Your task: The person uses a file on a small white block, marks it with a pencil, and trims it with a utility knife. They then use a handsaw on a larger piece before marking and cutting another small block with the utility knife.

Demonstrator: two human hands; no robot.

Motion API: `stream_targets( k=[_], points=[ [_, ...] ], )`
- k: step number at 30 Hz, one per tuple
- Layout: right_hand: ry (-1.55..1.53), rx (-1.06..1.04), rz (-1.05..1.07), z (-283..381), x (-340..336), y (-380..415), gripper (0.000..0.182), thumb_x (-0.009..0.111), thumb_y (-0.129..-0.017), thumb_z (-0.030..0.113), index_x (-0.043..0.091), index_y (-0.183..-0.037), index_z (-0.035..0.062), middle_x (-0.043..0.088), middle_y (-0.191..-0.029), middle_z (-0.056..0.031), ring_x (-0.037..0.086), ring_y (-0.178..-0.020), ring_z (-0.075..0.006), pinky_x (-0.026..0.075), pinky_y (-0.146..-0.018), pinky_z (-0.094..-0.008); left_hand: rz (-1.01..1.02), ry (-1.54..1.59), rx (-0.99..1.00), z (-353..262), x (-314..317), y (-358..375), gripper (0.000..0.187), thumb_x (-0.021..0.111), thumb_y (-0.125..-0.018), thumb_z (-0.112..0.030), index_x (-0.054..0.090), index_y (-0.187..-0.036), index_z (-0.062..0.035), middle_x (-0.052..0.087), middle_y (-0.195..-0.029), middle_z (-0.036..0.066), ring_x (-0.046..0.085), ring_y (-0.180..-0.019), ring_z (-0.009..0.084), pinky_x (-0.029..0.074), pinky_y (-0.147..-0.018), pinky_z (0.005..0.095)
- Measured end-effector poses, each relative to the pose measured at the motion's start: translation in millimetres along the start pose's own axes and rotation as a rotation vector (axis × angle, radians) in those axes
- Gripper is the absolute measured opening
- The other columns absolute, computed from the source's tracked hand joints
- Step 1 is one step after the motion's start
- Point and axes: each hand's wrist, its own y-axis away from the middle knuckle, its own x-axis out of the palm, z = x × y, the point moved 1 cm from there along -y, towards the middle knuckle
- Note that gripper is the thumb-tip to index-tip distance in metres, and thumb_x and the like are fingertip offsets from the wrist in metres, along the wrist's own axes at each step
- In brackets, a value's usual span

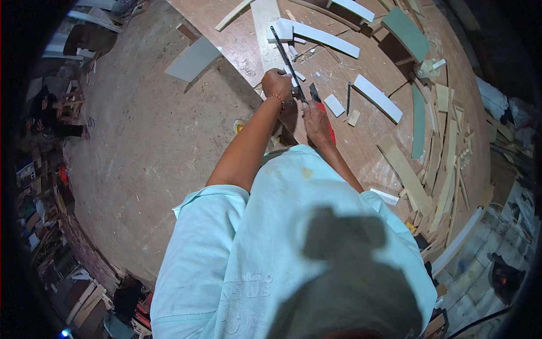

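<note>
A long thin black bar (286,59) runs across a white piece (278,33) and down between my hands on the wooden table (361,141). At the table's edge, my left hand (276,83) is closed beside the bar; what its fingers grip is hidden. My right hand (316,121) is closed around the bar's lower end. Just right of it lies a red-handled tool (331,127) with a dark blade, partly covered by that hand. A small white block (334,105) and a thin dark stick (348,99) lie further right.
Curved white pieces (378,99), a green-topped wooden box (406,34) and a green strip (418,121) lie on the table. Wood strips (406,175) are piled at right. A grey panel (193,59) juts over the floor at left. Another person's legs (70,130) show far left.
</note>
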Motion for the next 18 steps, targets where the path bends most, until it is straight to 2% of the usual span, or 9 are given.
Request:
stream_targets(
  k=[3, 5, 7, 8, 10, 11, 13, 17, 18],
  points=[
    [0.087, -0.009, -0.001, -1, -1, -3, 0.026, 0.036, -0.085, 0.024, 0.046, -0.091, 0.0011, 0.053, -0.069, -0.0258, 0.053, -0.068, -0.0425, 0.039, -0.058, -0.0490, -0.004, -0.036, 0.036, -3, -1, 5, 0.023, 0.065, -0.063, -0.019, 0.063, -0.076, -0.0005, 0.059, -0.075, 0.020, 0.059, -0.072, 0.0302, 0.046, -0.067, 0.0344],
    [0.084, 0.106, 0.064, 11, -2, 0, 0.028, 0.037, -0.085, 0.026, 0.046, -0.092, 0.0007, 0.054, -0.071, -0.0265, 0.053, -0.071, -0.0422, 0.039, -0.062, -0.0491, 0.001, -0.071, 0.056, 2, 5, -9, 0.017, 0.062, -0.063, -0.017, 0.061, -0.065, 0.0008, 0.059, -0.072, 0.021, 0.059, -0.070, 0.0331, 0.046, -0.066, 0.0379],
    [0.002, 0.061, -0.001, 10, 0, 1, 0.029, 0.037, -0.085, 0.026, 0.045, -0.093, 0.0002, 0.054, -0.073, -0.0278, 0.053, -0.073, -0.0428, 0.039, -0.064, -0.0495, 0.190, -0.165, -0.022, 9, 7, -32, 0.023, 0.065, -0.067, -0.021, 0.061, -0.071, 0.0013, 0.060, -0.062, 0.012, 0.057, -0.051, 0.0179, 0.046, -0.052, 0.0292],
    [0.036, 0.074, 0.039, 10, 2, 0, 0.028, 0.036, -0.085, 0.026, 0.045, -0.092, -0.0002, 0.053, -0.073, -0.0281, 0.053, -0.073, -0.0429, 0.039, -0.065, -0.0493, 0.192, -0.177, 0.004, 12, 8, -37, 0.023, 0.065, -0.067, -0.021, 0.061, -0.071, 0.0013, 0.060, -0.062, 0.012, 0.057, -0.051, 0.0179, 0.046, -0.052, 0.0292],
    [0.051, 0.074, 0.067, 11, 6, -1, 0.027, 0.036, -0.085, 0.025, 0.045, -0.091, -0.0002, 0.054, -0.071, -0.0280, 0.053, -0.070, -0.0426, 0.040, -0.063, -0.0489, 0.236, 0.058, 0.018, 20, 0, -24, 0.020, 0.063, -0.070, -0.018, 0.059, -0.069, 0.0015, 0.057, -0.058, 0.008, 0.052, -0.046, 0.0126, 0.043, -0.044, 0.0250],
    [0.046, 0.081, 0.071, 11, 8, 1, 0.027, 0.036, -0.085, 0.025, 0.045, -0.091, -0.0002, 0.054, -0.071, -0.0280, 0.053, -0.070, -0.0426, 0.040, -0.063, -0.0489, 0.240, 0.051, 0.014, 22, -1, -15, 0.020, 0.063, -0.070, -0.018, 0.059, -0.069, 0.0015, 0.057, -0.058, 0.008, 0.052, -0.046, 0.0126, 0.043, -0.044, 0.0250],
    [0.117, 0.076, 0.050, 12, 8, 2, 0.026, 0.036, -0.085, 0.024, 0.044, -0.092, 0.0007, 0.054, -0.069, -0.0266, 0.055, -0.067, -0.0409, 0.041, -0.060, -0.0481, 0.200, 0.291, -0.070, 14, -3, -1, 0.017, 0.061, -0.072, -0.014, 0.059, -0.070, 0.0029, 0.057, -0.057, 0.007, 0.053, -0.047, 0.0127, 0.042, -0.044, 0.0234],
    [0.217, -0.003, -0.007, 16, 7, 6, 0.022, 0.038, -0.084, 0.021, 0.042, -0.090, 0.0006, 0.055, -0.064, -0.0232, 0.056, -0.063, -0.0382, 0.043, -0.055, -0.0467, 0.137, 0.332, -0.033, 17, 2, -1, 0.018, 0.060, -0.072, -0.014, 0.060, -0.078, 0.0038, 0.058, -0.060, 0.008, 0.054, -0.050, 0.0119, 0.044, -0.046, 0.0238],
    [0.234, -0.030, -0.014, 14, 9, 6, 0.020, 0.039, -0.083, 0.020, 0.040, -0.089, 0.0006, 0.055, -0.062, -0.0223, 0.056, -0.061, -0.0378, 0.042, -0.052, -0.0464, 0.161, 0.344, -0.060, 13, -1, 2, 0.022, 0.060, -0.072, -0.013, 0.058, -0.086, 0.0042, 0.059, -0.064, 0.009, 0.055, -0.052, 0.0123, 0.045, -0.046, 0.0238]
  ],
)
